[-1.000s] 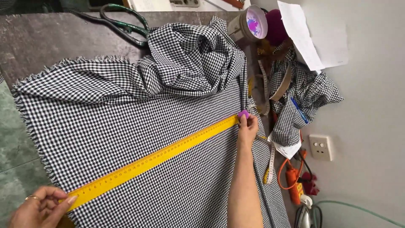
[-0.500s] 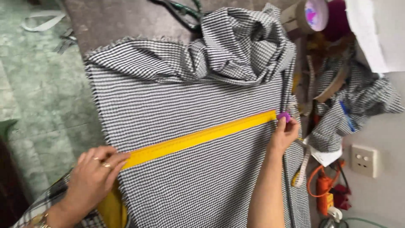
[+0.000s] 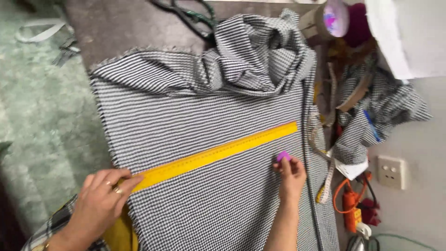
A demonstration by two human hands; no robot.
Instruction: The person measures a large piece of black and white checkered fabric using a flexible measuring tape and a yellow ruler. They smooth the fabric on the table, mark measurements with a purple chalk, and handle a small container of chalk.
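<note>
A black-and-white checked cloth (image 3: 204, 111) lies spread over a dark table, bunched up at its far end. A long yellow ruler (image 3: 218, 151) lies slanted across it. My left hand (image 3: 100, 202) presses down the ruler's near left end at the cloth's edge. My right hand (image 3: 291, 174) pinches a small purple piece of chalk (image 3: 283, 156) on the cloth, just below the ruler's right end and apart from it.
Scissors (image 3: 186, 16) lie on the table beyond the cloth. To the right are cloth scraps (image 3: 390, 111), a measuring tape (image 3: 327, 186), a roll of tape (image 3: 332, 21), white paper (image 3: 409, 37), a wall socket (image 3: 391, 172) and an orange plug strip (image 3: 350, 209).
My right hand with the chalk has come off the ruler's right end and dropped a little below it. My left hand stays on the ruler's left end. The camera has swung.
</note>
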